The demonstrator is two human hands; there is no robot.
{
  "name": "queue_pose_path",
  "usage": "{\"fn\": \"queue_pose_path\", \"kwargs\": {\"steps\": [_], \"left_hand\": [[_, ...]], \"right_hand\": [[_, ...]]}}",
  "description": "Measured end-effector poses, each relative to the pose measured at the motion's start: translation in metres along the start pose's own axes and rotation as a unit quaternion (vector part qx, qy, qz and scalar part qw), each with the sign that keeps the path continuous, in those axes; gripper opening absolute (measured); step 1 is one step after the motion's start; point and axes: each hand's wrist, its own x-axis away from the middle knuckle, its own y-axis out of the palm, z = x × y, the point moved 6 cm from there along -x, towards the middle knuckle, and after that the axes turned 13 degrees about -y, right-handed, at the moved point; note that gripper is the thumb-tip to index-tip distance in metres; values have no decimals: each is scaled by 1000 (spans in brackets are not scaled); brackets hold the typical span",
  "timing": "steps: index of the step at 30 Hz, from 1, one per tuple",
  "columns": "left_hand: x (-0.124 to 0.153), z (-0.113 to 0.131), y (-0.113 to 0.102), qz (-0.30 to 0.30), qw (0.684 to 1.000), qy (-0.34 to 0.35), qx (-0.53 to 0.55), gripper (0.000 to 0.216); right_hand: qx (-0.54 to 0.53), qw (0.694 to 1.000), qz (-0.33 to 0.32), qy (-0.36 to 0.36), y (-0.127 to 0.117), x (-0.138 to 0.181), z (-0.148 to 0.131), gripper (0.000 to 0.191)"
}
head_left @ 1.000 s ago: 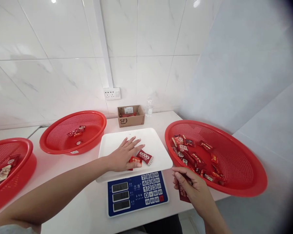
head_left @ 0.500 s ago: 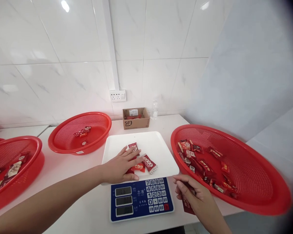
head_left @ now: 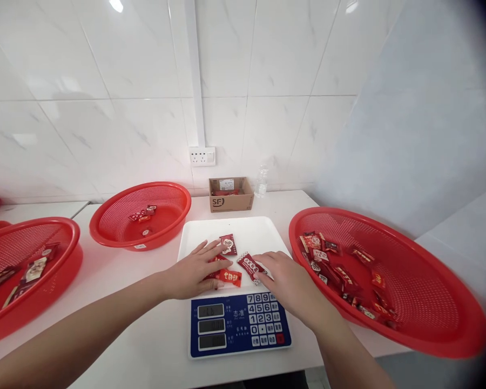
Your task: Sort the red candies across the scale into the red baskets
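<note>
Your left hand [head_left: 194, 272] lies flat on the white tray [head_left: 251, 229], fingers spread, tips resting on a red packet [head_left: 230, 277] at their 4 o'clock. Your right hand [head_left: 285, 278] keeps its fingers close together, tips touching a second packet [head_left: 249, 265] at 10 o'clock; whether they pinch it doesn't show. A third packet [head_left: 228, 244] lies apart at 12, and a red basket [head_left: 429, 324] crowds the tray at 3 o'clock

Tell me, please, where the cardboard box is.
In the head view, the cardboard box stands by the wall behind the scale, just left of the bottle.
</note>
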Motion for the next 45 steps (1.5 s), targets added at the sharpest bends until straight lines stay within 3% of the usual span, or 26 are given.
{"fn": "queue_pose_path", "kwargs": {"steps": [8,17,30,36,45], "left_hand": [[3,-18,3,-5,999,-50,-14,52],[0,-32,7,61,996,-71,-13,48],[-21,2,7,-4,998,-60,6,70],[-33,12,15,-51,996,-65,18,75],[-38,18,15,-23,999,-34,13,62]], "right_hand": [[48,996,-58,38,13,-10,1,34],[68,993,-92,25,13,-19,-10,30],[51,996,-60,30,10,-18,-11,34],[55,995,-78,39,14,-16,-11,27],[11,998,-58,33,13,-14,-12,32]]}}
